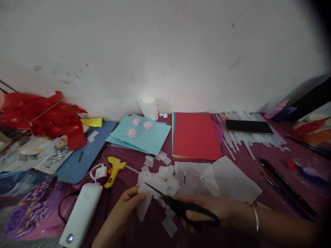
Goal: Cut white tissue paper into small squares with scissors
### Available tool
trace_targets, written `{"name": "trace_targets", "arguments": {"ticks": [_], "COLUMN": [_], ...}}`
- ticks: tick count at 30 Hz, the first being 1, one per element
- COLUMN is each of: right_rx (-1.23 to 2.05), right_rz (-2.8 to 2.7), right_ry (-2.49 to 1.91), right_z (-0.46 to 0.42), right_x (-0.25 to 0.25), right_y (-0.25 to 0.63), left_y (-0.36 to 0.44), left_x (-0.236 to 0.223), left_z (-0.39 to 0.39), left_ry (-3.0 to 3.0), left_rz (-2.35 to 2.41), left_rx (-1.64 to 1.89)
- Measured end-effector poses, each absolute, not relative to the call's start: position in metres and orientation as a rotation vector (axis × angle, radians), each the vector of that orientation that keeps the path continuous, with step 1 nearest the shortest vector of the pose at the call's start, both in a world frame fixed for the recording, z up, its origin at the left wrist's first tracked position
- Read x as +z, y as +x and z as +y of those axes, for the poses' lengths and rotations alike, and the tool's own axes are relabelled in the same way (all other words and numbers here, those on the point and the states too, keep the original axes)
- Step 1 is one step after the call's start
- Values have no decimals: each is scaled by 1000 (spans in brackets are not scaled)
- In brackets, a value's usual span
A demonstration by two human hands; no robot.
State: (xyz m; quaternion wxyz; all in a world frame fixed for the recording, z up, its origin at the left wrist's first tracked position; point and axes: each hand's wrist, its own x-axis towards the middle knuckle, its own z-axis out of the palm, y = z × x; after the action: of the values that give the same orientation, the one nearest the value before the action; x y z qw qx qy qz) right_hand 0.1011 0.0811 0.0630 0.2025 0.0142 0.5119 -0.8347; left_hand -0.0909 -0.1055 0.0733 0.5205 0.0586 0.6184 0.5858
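Between thumb and fingers, my left hand [129, 201] pinches a piece of thin white paper [143, 203]. My right hand [199, 208] grips black-handled scissors [182, 206], whose blades point up and left, close to that paper. Just behind lies a loose heap of white paper pieces [161, 177], some cut into small squares. One small square [169, 226] lies below the scissors. Larger white sheets [198, 174] spread out to the right of the heap, partly behind my right hand.
Light-blue sheets [152, 141] carry three pink paper flowers [132, 133]. Beside them lie a red sheet stack [195, 134], a white roll [149, 107] and a phone [249, 126] on glue sticks [249, 139]. Left are a yellow glue gun [115, 169], a power bank [82, 213] and red plastic [46, 113].
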Motion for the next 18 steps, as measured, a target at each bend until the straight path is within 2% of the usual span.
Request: {"name": "trace_targets", "arguments": {"ticks": [7,12,18], "right_rx": [-2285,-2578,-2593], "right_rz": [1657,1228,1136], "right_ry": [50,214,172], "right_z": [77,74,75], "right_x": [65,49,51], "right_y": [96,100,98], "left_y": [-87,-82,-86], "left_x": [73,86,94], "left_z": [-103,-97,-95], "left_ry": [82,-160,-26], "left_rz": [1543,1541,1436], "left_rx": [1513,1745,1828]}}
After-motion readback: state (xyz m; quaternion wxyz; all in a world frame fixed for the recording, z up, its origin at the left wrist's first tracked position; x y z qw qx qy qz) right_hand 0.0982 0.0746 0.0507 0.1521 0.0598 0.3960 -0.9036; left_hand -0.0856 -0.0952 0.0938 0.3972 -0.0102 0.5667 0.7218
